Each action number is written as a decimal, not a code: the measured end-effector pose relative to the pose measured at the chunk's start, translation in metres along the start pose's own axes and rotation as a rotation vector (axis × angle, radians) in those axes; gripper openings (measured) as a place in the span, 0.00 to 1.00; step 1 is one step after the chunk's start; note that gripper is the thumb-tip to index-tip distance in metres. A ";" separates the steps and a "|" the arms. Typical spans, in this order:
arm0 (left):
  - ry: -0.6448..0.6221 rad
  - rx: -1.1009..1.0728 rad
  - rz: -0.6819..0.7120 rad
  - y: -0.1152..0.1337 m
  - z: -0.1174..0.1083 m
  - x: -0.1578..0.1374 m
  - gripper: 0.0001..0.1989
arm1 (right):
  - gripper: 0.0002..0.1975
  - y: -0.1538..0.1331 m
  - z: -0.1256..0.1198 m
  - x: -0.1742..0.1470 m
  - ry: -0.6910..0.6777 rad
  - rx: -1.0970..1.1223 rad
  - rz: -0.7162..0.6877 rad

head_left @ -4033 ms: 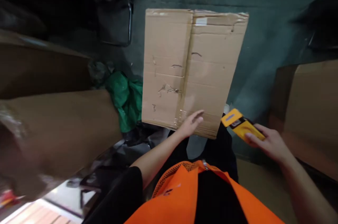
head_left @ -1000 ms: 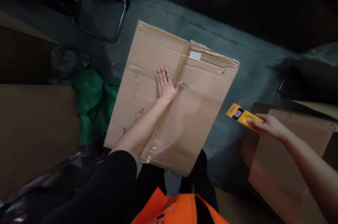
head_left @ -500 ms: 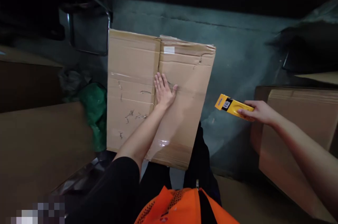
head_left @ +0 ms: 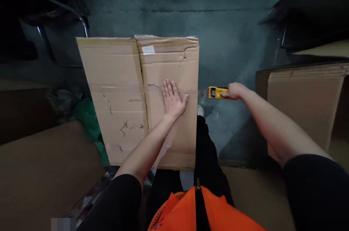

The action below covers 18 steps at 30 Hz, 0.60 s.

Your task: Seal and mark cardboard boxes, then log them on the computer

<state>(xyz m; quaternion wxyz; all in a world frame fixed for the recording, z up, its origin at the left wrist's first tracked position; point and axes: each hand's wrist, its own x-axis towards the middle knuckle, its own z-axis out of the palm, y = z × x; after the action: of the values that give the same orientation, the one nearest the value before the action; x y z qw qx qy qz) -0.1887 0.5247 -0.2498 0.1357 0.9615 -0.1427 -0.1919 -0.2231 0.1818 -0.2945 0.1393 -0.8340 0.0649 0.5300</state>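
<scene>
A flattened, worn cardboard box [head_left: 117,75] lies in front of me, with a lengthwise seam, clear tape and a small white label [head_left: 148,50]. My left hand [head_left: 173,102] rests flat on its right panel, fingers stretched out and thumb apart. To the right of the cardboard, my right hand [head_left: 236,91] grips a slim yellow-and-black packet [head_left: 216,92] by its near end. The packet points left toward the cardboard's right edge, held apart from it. Its exact contents cannot be made out.
Another cardboard box [head_left: 302,96] stands at the right. Large cardboard [head_left: 51,165] and a green bag [head_left: 88,118] are at the left. A metal-framed chair [head_left: 46,42] stands at the back left. Grey concrete floor [head_left: 218,35] shows beyond the cardboard.
My right hand has swung the packet in closer to the cardboard and turned it nearly level. The view has shifted, and the cardboard appears further left. My left hand stays flat on it.
</scene>
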 end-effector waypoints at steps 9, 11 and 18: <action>-0.020 0.040 -0.035 -0.003 -0.006 0.003 0.52 | 0.29 -0.120 0.016 0.034 0.067 0.231 0.044; -0.037 0.046 -0.015 0.004 -0.009 0.001 0.50 | 0.26 -0.129 0.017 0.045 0.061 0.262 0.080; -0.239 0.025 0.356 0.082 0.026 -0.024 0.44 | 0.25 -0.117 0.053 0.050 0.007 0.357 0.176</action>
<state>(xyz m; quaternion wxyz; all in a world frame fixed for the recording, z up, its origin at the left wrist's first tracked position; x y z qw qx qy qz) -0.2386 0.4514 -0.2395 0.1376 0.8931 -0.3279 -0.2757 -0.2175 0.3116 -0.3412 0.2378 -0.7890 0.2307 0.5174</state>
